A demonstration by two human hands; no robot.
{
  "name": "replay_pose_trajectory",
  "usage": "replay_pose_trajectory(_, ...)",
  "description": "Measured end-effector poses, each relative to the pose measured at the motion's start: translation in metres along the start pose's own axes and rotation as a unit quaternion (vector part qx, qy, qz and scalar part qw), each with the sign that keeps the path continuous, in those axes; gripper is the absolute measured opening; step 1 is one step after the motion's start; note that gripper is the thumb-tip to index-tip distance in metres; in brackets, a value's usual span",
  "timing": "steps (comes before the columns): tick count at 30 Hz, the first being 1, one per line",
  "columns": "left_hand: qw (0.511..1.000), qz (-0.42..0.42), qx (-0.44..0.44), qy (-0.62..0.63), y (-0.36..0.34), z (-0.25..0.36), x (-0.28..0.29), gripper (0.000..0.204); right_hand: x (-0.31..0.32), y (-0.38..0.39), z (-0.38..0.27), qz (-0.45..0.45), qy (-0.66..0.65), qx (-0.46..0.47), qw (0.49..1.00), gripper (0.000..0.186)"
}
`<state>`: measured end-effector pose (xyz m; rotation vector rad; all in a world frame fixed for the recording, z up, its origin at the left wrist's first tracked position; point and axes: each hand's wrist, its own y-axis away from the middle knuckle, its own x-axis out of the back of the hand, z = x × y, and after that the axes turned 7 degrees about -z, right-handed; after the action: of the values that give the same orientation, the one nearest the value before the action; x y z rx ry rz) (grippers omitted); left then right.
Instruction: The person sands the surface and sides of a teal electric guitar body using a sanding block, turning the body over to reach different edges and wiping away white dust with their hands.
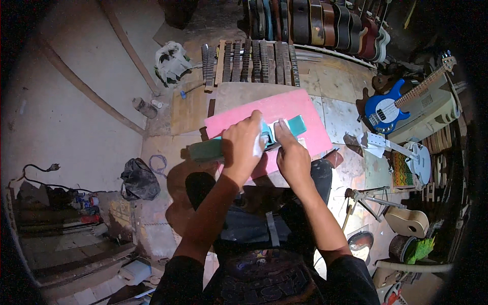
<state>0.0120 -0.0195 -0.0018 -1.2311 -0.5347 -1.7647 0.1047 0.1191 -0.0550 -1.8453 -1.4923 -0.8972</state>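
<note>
A long green bar (pixel 297 125) lies slantwise over a flat pink board (pixel 316 133) in front of my knees. My left hand (pixel 241 145) is closed over the middle of the bar, with a white patch or wrap showing along its thumb side. My right hand (pixel 295 160) grips the bar just to the right, its thumb pressed on a small white piece (pixel 277 130) whose kind I cannot make out. The bar's darker left end sticks out past my left hand. My fingers hide its middle and the underside.
Several guitar necks (pixel 264 61) lie in a row beyond the board, with guitar bodies (pixel 325 23) racked behind. A blue bass guitar (pixel 385 111) and a white instrument (pixel 418 162) stand at right. A black bag (pixel 140 179) sits left; a hammer (pixel 190 90) lies far left.
</note>
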Motion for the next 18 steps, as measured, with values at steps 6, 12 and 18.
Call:
replay_pose_trajectory(6,1.0,-0.004,-0.018,-0.005,-0.016,0.009,-0.006,0.035,0.009,0.02,0.021,-0.035,0.011,-0.017,0.999,0.069)
replay_pose_trajectory(12,1.0,-0.014,-0.017,-0.013,-0.019,0.012,-0.003,0.035,0.018,-0.009,0.048,0.039,0.157,-0.019,0.987,0.067)
replay_pose_trajectory(18,0.999,-0.031,-0.002,-0.023,-0.019,0.012,-0.002,0.035,0.018,-0.009,0.051,0.016,0.091,0.011,0.996,0.066)
